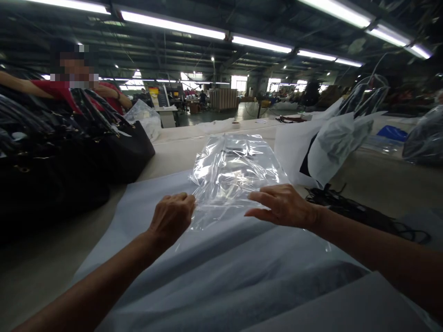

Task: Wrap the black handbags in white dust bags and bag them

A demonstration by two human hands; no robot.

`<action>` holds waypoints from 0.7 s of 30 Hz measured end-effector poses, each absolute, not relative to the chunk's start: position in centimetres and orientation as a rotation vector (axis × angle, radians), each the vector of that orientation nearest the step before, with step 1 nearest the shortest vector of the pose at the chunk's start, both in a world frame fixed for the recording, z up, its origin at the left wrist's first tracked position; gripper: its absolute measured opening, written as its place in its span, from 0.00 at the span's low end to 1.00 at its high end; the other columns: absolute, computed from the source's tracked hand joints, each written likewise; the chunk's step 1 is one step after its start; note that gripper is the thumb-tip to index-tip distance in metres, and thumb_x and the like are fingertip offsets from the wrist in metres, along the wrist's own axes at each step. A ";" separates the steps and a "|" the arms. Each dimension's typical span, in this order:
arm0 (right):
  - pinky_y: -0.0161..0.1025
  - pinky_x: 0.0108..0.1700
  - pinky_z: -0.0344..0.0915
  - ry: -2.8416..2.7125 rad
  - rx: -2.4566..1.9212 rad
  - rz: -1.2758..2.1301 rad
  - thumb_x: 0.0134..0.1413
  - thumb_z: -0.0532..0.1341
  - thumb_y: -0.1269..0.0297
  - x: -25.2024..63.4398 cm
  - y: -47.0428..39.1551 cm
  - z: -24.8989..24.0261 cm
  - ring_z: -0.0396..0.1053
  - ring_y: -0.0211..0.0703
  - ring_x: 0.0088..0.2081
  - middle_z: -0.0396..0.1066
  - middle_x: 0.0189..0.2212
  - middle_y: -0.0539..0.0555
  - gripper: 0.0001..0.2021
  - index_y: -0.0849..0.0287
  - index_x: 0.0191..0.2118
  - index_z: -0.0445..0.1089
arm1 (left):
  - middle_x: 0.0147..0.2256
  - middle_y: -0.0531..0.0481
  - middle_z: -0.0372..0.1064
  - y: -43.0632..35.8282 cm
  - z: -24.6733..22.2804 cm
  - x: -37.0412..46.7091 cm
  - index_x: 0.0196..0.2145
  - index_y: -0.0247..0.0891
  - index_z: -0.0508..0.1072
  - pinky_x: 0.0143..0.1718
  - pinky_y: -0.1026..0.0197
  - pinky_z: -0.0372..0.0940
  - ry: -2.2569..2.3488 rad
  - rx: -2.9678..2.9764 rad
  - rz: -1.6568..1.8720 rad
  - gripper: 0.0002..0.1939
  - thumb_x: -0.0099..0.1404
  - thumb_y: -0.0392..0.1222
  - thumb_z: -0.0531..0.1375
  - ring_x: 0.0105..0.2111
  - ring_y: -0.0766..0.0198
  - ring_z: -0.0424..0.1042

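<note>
A clear plastic bag (235,170) lies flat and shiny on the table in front of me. My left hand (175,214) is closed on its near left edge, the fingertips partly hidden. At the near right edge of the bag is my right hand (280,205), its thumb and fingers apart, with nothing visibly gripped between them. White tissue paper (194,276) spreads beneath the bag and toward me. A pale stiff sheet (346,309) rests over the paper at the bottom right.
Black handbags (117,152) crowd the left side, with a person in a red top behind them. On the right stand a paper-wrapped bag (339,143) and black straps (356,212). A blue packet (392,133) lies farther right on the table (166,159).
</note>
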State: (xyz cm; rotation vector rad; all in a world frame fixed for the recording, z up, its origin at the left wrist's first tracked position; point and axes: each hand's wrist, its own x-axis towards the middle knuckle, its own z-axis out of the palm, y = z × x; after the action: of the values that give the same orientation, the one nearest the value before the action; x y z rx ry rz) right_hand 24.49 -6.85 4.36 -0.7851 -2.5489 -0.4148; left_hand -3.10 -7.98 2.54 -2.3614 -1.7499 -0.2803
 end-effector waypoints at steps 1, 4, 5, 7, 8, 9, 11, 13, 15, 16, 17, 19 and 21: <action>0.32 0.24 0.54 -2.612 -0.761 -0.435 0.60 0.54 0.55 24.7 -6.9 4.0 0.61 0.34 0.22 0.67 0.23 0.50 0.13 0.58 0.41 0.67 | 0.26 0.47 0.67 -7.9 2.5 -3.6 0.27 0.36 0.69 0.30 0.59 0.55 -1.617 -2.318 -0.204 0.14 0.64 0.35 0.47 0.27 0.60 0.66; 0.32 0.24 0.56 -2.746 -0.813 -0.540 0.59 0.51 0.72 26.0 -6.9 2.8 0.63 0.36 0.24 0.68 0.27 0.52 0.13 0.60 0.48 0.65 | 0.25 0.47 0.64 -7.9 2.6 -5.8 0.27 0.35 0.69 0.30 0.59 0.54 -1.446 -2.213 -0.004 0.16 0.61 0.27 0.44 0.26 0.60 0.67; 0.33 0.25 0.57 -2.764 -0.871 -0.576 0.57 0.50 0.76 26.8 -6.8 2.3 0.64 0.36 0.24 0.68 0.28 0.53 0.16 0.62 0.49 0.64 | 0.25 0.47 0.64 -8.0 2.7 -6.6 0.27 0.35 0.69 0.29 0.59 0.54 -1.459 -2.174 0.051 0.16 0.60 0.26 0.44 0.25 0.60 0.66; 0.33 0.26 0.59 -2.772 -1.003 -0.611 0.52 0.50 0.81 28.7 -6.7 1.3 0.66 0.38 0.26 0.69 0.29 0.55 0.19 0.64 0.49 0.65 | 0.27 0.47 0.64 -8.3 2.8 -8.5 0.28 0.35 0.68 0.26 0.61 0.53 -1.528 -2.096 0.120 0.15 0.61 0.27 0.45 0.24 0.60 0.66; 0.34 0.27 0.60 -2.769 -1.072 -0.607 0.51 0.50 0.82 29.8 -6.7 0.8 0.68 0.39 0.27 0.69 0.29 0.55 0.20 0.64 0.49 0.65 | 0.28 0.47 0.64 -8.6 2.7 -9.6 0.28 0.35 0.68 0.25 0.62 0.52 -1.555 -2.073 0.135 0.14 0.61 0.27 0.44 0.24 0.61 0.65; 0.34 0.28 0.61 -2.762 -1.137 -0.592 0.50 0.51 0.82 30.9 -6.7 0.3 0.68 0.40 0.28 0.70 0.30 0.56 0.20 0.63 0.48 0.66 | 0.29 0.48 0.63 -8.9 2.6 -10.6 0.29 0.35 0.67 0.25 0.63 0.51 -1.576 -2.063 0.140 0.15 0.61 0.27 0.43 0.24 0.63 0.65; 0.35 0.30 0.63 -2.720 -1.271 -0.527 0.49 0.53 0.80 33.1 -6.9 -0.6 0.70 0.43 0.31 0.71 0.32 0.57 0.20 0.62 0.48 0.66 | 0.29 0.49 0.63 -9.8 2.1 -12.4 0.29 0.35 0.66 0.24 0.65 0.49 -1.637 -2.041 0.126 0.16 0.62 0.27 0.41 0.24 0.65 0.63; 0.36 0.31 0.64 -2.609 -1.421 -0.386 0.49 0.56 0.75 34.6 -7.4 -1.2 0.71 0.45 0.33 0.73 0.35 0.58 0.18 0.60 0.48 0.67 | 0.28 0.50 0.63 -10.6 1.4 -13.8 0.27 0.36 0.65 0.23 0.65 0.47 -1.795 -2.010 0.091 0.17 0.64 0.31 0.40 0.22 0.67 0.62; 0.37 0.29 0.64 -2.393 -1.635 -0.110 0.48 0.59 0.69 35.2 -8.0 -1.4 0.71 0.46 0.31 0.73 0.33 0.57 0.15 0.60 0.44 0.69 | 0.26 0.52 0.65 -11.3 0.7 -14.4 0.26 0.37 0.66 0.23 0.65 0.48 -2.089 -2.021 -0.012 0.17 0.66 0.39 0.42 0.21 0.66 0.61; 0.37 0.27 0.63 -2.225 -1.757 0.101 0.47 0.60 0.65 35.2 -8.4 -1.4 0.70 0.44 0.27 0.73 0.29 0.56 0.13 0.59 0.41 0.70 | 0.24 0.53 0.65 -11.7 0.6 -14.4 0.25 0.38 0.67 0.22 0.65 0.49 -2.302 -2.036 -0.108 0.16 0.65 0.43 0.44 0.21 0.66 0.62; 0.36 0.24 0.61 -2.014 -1.851 0.351 0.45 0.62 0.61 35.1 -8.7 -1.3 0.68 0.42 0.23 0.71 0.24 0.54 0.13 0.59 0.39 0.70 | 0.22 0.54 0.66 -12.0 0.5 -14.3 0.25 0.39 0.68 0.22 0.65 0.51 -2.552 -2.034 -0.260 0.16 0.64 0.46 0.47 0.21 0.65 0.63; 0.34 0.17 0.55 -1.522 -1.865 0.829 0.40 0.64 0.57 34.8 -9.5 -0.9 0.60 0.36 0.16 0.65 0.17 0.49 0.14 0.58 0.34 0.69 | 0.21 0.54 0.69 -12.7 0.6 -14.0 0.25 0.41 0.71 0.20 0.66 0.52 -3.065 -1.921 -0.748 0.13 0.59 0.50 0.53 0.24 0.63 0.68; 0.31 0.14 0.51 -1.157 -1.690 1.112 0.35 0.67 0.57 34.6 -10.4 -0.6 0.54 0.31 0.14 0.64 0.18 0.47 0.15 0.56 0.32 0.67 | 0.24 0.54 0.74 -13.7 0.7 -13.9 0.24 0.43 0.73 0.17 0.68 0.49 -3.386 -1.664 -1.366 0.10 0.49 0.51 0.61 0.30 0.60 0.71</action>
State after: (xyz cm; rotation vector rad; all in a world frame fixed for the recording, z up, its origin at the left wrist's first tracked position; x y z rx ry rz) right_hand 34.56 -10.39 -0.61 -1.6903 -1.1571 1.1119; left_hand -13.89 -13.65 0.70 -1.6636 -3.3856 -1.3658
